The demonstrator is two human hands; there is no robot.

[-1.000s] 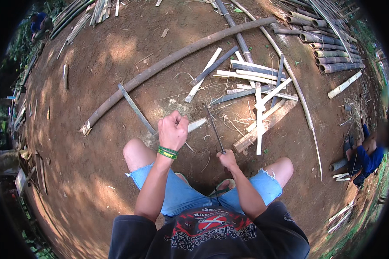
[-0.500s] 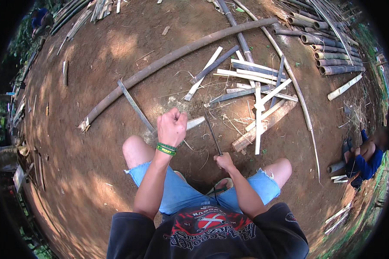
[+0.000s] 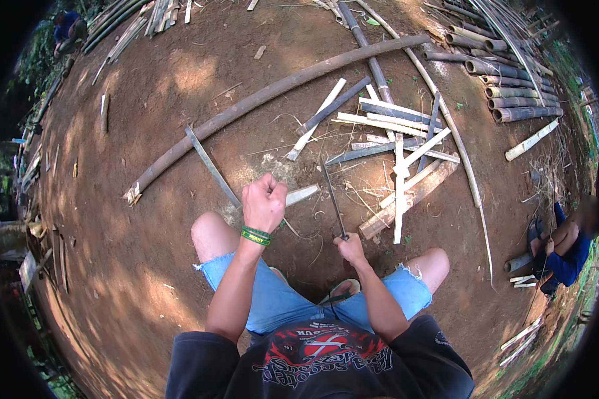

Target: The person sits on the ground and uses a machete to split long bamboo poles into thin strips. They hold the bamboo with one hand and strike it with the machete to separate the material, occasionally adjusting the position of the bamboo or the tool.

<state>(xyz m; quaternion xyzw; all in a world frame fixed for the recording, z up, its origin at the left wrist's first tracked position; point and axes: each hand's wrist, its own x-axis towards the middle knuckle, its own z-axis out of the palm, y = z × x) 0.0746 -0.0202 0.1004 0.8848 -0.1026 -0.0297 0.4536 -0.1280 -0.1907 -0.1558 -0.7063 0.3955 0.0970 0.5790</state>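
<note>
My left hand [image 3: 265, 203] is closed in a fist above the ground between my knees, a green and yellow band at its wrist. What it holds, if anything, is hidden. Just right of the fist a pale bamboo piece [image 3: 302, 194] shows; its other end is out of sight behind the hand. My right hand [image 3: 350, 249] grips the handle of a long, thin-bladed knife [image 3: 333, 198], whose blade points away from me. Left of the fist, a dark bamboo strip [image 3: 213, 166] slants with its far end against a long bamboo pole [image 3: 273, 90].
Split bamboo strips [image 3: 398, 189] lie in a loose heap ahead and right. Beyond them runs a thinner pole [image 3: 456, 133]. Cut bamboo tubes [image 3: 522, 100] are stacked at far right. A person in blue [image 3: 569, 256] sits at the right edge; another person [image 3: 66, 30] is at far left.
The knife and my right hand have shifted slightly forward and right, the blade pointing a little straighter ahead. My left fist stays closed in nearly the same place. The whole view has shifted slightly.
</note>
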